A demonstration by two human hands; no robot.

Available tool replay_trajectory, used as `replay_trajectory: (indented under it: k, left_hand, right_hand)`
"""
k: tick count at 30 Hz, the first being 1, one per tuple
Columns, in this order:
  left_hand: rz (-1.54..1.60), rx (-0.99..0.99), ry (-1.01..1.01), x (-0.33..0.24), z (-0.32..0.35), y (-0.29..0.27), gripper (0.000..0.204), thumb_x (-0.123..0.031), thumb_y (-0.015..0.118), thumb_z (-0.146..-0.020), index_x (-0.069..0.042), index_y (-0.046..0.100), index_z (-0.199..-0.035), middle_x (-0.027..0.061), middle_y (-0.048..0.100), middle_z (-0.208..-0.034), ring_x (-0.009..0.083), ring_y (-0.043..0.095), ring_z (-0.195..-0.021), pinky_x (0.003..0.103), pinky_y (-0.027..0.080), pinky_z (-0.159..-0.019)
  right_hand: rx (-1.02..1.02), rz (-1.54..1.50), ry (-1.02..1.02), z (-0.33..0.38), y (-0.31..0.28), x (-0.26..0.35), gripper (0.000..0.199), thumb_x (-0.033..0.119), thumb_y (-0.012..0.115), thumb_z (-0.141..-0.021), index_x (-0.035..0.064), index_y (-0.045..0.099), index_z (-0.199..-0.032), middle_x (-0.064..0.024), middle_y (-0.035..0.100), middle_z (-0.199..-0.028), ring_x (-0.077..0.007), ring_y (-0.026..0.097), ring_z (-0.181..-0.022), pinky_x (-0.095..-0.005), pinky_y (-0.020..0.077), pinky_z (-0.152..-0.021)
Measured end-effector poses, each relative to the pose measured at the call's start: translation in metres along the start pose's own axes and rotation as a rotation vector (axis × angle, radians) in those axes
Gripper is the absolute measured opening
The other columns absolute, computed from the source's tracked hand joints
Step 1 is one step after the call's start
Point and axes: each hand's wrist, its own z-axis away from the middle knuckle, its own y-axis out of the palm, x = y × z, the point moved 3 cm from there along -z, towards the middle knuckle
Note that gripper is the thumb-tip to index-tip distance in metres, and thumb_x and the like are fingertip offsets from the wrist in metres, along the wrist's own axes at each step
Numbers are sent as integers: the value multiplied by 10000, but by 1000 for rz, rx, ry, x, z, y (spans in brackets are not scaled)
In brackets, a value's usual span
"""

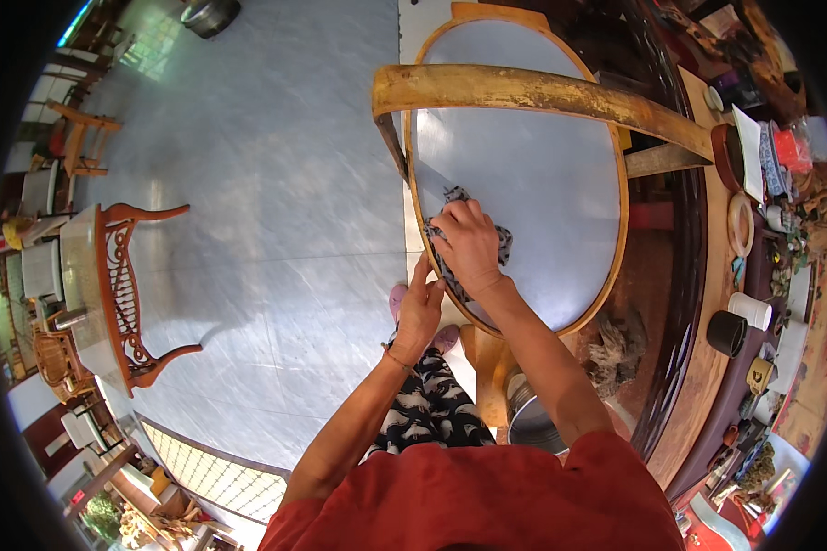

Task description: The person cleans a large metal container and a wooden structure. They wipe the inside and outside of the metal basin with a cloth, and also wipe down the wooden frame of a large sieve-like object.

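The right hand (469, 243) lies palm down on a grey patterned cloth (501, 243), fingers bent over it and pressing it onto the seat (533, 184) of a wooden chair. The cloth sits at the near left part of the seat, just inside the rim, with bits of it showing at the far side of the hand, to its right, and below the wrist. The seat is a pale grey oval framed by a thin wooden band.

The left hand (420, 308) grips the rim (423, 230) of the chair at its near left edge, fingers curled over the wood, thumb side towards the right hand. The two hands are close together, almost touching. A thin bracelet (397, 360) circles the left wrist.

A broad, worn yellow wooden backrest (533, 92) arches across the far part of the seat from left to right.

Below the arms show a red top, black trousers with a white pattern, and pink shoes on the pale marble floor (266, 184). A metal bucket (533, 418) stands near the chair's near leg.

To the right runs a long wooden counter (698, 367) crowded with cups, among them a black cup (726, 332) and a white cup (751, 310), plus small jars and papers. On the left stands a carved reddish chair (124, 294) beside a table, well apart from the hands.
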Motion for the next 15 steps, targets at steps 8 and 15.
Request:
replay_trajectory:
  k: [8,15]
  left_hand:
    - [-103,0,92,9,7,0,699,-12,562,-864,-69,158,-1432,107,544,-1196,173,591,-980,293,505,-753]
    - [-166,11,90,-2,3,11,760,-10,614,-793,-59,159,-1399,110,558,-1132,212,601,-981,280,518,-705]
  right_hand:
    - [-49,119,-121,30,-7,12,69,84,633,-603,97,589,-656,-22,517,-790,-213,552,-866,-318,491,-602]
    - [-24,-27,-10,-36,19,-13,150,40,657,-646,84,606,-780,-43,554,-856,-263,534,-858,-380,474,-672]
